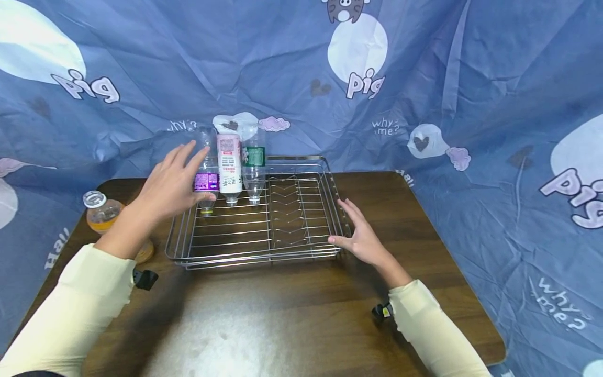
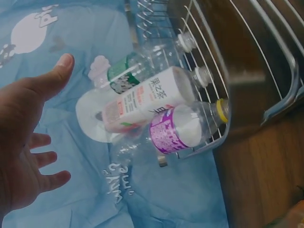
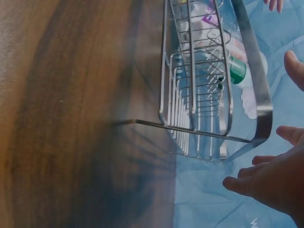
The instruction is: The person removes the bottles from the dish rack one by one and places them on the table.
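A wire dish rack [image 1: 264, 257] stands on the table with three bottles set neck-down along its back left side. They are a clear bottle with a purple label [image 2: 167, 130] and yellow neck ring, a white and pink bottle [image 1: 230, 167], and a clear bottle with a green label [image 1: 254, 157]. My left hand [image 1: 165, 183] hovers by the purple-labelled bottle, fingers spread; the left wrist view shows a gap between them. Beside the rack's right end, my right hand [image 1: 365, 238] is held with fingers extended, holding nothing. In the right wrist view it appears apart from the rack.
A bottle with orange contents [image 1: 101, 217] stands at the table's left, partly hidden behind my left forearm. The brown wooden table [image 1: 282, 314] reaches back to a blue printed cloth [image 1: 282, 63], which hangs behind and at both sides.
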Demonstrator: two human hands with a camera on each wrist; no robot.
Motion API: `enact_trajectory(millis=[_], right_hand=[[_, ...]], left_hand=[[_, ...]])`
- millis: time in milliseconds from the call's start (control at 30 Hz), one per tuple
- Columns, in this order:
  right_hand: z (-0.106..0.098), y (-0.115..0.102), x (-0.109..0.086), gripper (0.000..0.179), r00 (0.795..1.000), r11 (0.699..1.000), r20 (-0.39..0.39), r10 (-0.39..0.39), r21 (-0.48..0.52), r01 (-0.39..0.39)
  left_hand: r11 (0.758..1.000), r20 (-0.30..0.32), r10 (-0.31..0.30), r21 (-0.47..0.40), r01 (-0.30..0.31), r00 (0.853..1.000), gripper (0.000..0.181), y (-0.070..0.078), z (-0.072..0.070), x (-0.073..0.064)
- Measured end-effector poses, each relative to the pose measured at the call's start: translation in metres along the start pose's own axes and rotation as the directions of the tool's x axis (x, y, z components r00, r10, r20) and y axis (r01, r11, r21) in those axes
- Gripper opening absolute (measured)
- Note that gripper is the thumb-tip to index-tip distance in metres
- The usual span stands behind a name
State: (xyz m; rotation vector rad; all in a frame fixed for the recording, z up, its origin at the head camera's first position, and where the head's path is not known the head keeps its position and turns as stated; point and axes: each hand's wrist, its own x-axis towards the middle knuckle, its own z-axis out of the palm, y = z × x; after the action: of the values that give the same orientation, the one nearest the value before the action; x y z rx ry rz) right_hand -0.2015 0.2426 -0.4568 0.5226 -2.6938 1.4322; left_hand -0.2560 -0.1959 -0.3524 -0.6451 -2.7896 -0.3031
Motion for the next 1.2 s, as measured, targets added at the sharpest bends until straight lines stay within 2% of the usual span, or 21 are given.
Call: enact_trajectory(millis=[267, 900, 1067, 1200], right_hand=[[0.006, 0.012, -0.001, 0.097, 0.999, 0.999, -0.010, 0.033, 0.019, -0.033], [0.011, 0.024, -0.007, 0.092, 0.995, 0.996, -0.034, 0.090, 0.016, -0.090], [0.012, 0.024, -0.007, 0.094, 0.995, 0.995, -0.033, 0.098, 0.021, -0.097], [0.012, 0.024, -0.008, 0.093, 0.994, 0.994, -0.026, 0.102, 0.028, -0.101]], left_hand=[[0.996, 0.024, 0.056, 0.071, -0.058, 0.998, 0.112, -0.006, 0.007, 0.020], [0.963, 0.121, 0.155, 0.202, -0.177, 0.980, 0.115, 0.002, 0.022, 0.053], [0.943, 0.124, 0.192, 0.250, -0.217, 0.974, 0.112, 0.005, 0.024, 0.060], [0.914, 0.103, 0.256, 0.299, -0.275, 0.961, 0.110, 0.008, 0.025, 0.065]])
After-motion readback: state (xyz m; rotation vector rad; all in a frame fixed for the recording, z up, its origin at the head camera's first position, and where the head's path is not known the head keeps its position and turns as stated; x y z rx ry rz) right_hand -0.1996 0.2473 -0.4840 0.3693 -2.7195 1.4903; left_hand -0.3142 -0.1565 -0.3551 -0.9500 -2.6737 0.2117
